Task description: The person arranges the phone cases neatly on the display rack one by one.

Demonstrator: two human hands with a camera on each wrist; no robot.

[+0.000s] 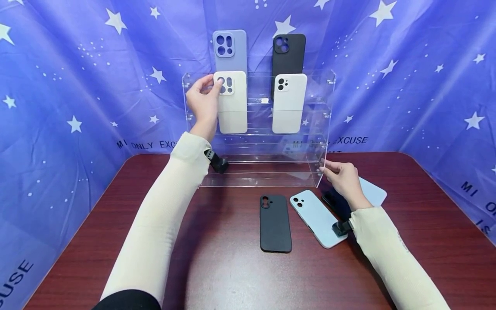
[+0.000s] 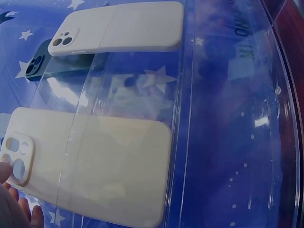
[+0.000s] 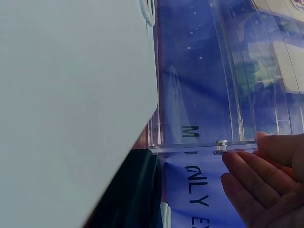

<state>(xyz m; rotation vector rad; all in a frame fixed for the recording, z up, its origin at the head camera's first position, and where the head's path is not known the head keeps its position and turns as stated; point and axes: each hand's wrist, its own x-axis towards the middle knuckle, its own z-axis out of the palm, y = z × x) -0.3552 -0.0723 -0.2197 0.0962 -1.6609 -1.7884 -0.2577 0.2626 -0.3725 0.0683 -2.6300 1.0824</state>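
Note:
My left hand (image 1: pixel 203 101) pinches the upper left edge of a cream phone case (image 1: pixel 234 116), its thumb by the camera cutout. That case stands in a clear acrylic display rack (image 1: pixel 255 179). With thumb and fingers, my right hand (image 1: pixel 345 180) holds the edge of the rack's right side panel (image 3: pixel 190 148). Level with the cream case stands a white phone case (image 1: pixel 288 118). Behind them, one tier up, are a lavender-blue phone case (image 1: pixel 238 49) and a black phone case (image 1: pixel 295 56). In the left wrist view, only the left fingertips (image 2: pixel 36 216) and part of the palm show.
On the dark red table (image 1: pixel 232 267) before the rack lie a black phone case (image 1: pixel 275 228) and a light blue one (image 1: pixel 315 219). A dark case (image 1: pixel 336 204) and another pale blue case (image 1: pixel 373 191) lie partly under my right arm. A starry blue curtain (image 1: pixel 77 77) hangs behind.

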